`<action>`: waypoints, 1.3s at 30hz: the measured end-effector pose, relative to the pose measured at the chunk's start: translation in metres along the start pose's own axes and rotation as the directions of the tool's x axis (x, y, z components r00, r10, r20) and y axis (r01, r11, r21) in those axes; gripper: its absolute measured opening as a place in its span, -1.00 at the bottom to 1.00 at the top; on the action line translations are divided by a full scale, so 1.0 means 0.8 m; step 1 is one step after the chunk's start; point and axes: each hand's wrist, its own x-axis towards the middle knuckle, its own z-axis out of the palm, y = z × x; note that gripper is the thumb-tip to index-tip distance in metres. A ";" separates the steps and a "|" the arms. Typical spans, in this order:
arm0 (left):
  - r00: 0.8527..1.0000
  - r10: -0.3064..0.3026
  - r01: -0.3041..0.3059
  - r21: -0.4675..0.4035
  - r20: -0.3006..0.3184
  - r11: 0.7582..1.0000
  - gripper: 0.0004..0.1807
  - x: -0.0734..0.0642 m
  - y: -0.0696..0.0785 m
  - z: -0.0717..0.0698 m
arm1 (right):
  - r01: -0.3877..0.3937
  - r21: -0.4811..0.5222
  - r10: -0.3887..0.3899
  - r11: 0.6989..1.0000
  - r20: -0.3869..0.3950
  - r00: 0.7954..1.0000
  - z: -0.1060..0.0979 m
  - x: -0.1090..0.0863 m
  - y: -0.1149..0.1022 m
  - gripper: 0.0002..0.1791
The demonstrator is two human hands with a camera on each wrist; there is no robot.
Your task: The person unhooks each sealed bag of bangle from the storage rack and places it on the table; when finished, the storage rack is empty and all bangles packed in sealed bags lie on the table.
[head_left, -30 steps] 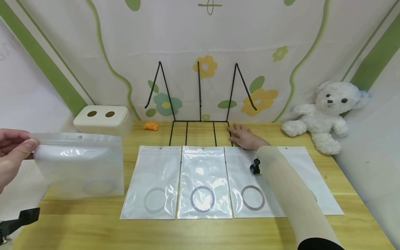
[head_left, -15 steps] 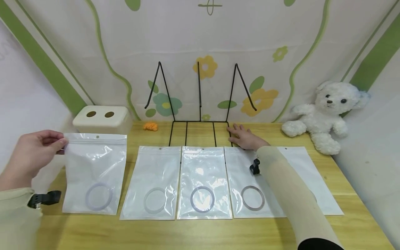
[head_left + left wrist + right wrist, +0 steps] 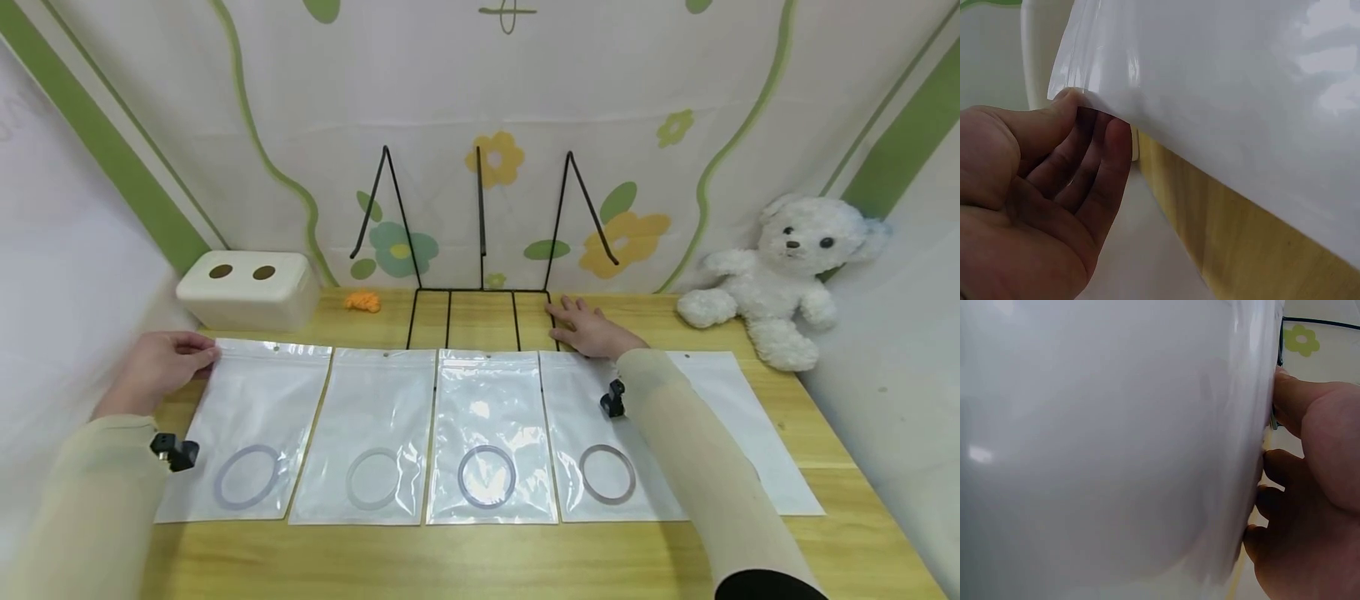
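Note:
My left hand [image 3: 161, 367] pinches the top left corner of the leftmost white zip bag [image 3: 258, 400], thumb on top, as the left wrist view also shows on the bag's zip edge [image 3: 1104, 56]. A pale bracelet-like ring [image 3: 247, 477] shows through this bag's lower part. My right hand [image 3: 592, 329] rests with spread fingers at the top edge of another zip bag [image 3: 570, 417], by the right side of a black wire rack [image 3: 482, 291]. That bag holds a brownish ring [image 3: 607, 475]. In the right wrist view, fingers [image 3: 1282, 469] stand close along a bag's zip edge [image 3: 1250, 425].
Two more bags with rings, a left one [image 3: 375, 392] and a middle one [image 3: 491, 400], lie between. Under my right forearm lies a further bag [image 3: 738, 433]. A cream box [image 3: 247, 292], an orange bundle [image 3: 363, 301] and a white teddy bear [image 3: 795, 275] stand along the back.
My left hand has brought the leftmost bag from raised at the left to lying on the table, beside the row of bags. The right hand has stayed in place.

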 end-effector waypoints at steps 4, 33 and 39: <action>0.998 -0.058 0.058 0.006 0.005 0.998 -0.60 0.007 -0.009 0.011 | 0.001 0.002 -0.001 1.000 0.002 1.000 0.001 0.000 -0.001 -0.26; 0.985 -0.174 0.173 0.020 0.015 0.985 -0.53 0.011 -0.021 0.020 | 0.011 -0.005 -0.011 1.000 0.005 1.000 -0.001 0.003 -0.004 -0.26; 0.987 -0.153 0.152 0.033 0.039 0.988 -0.46 0.010 -0.023 0.014 | 0.031 -0.007 -0.031 1.000 -0.006 1.000 -0.003 0.006 -0.003 -0.27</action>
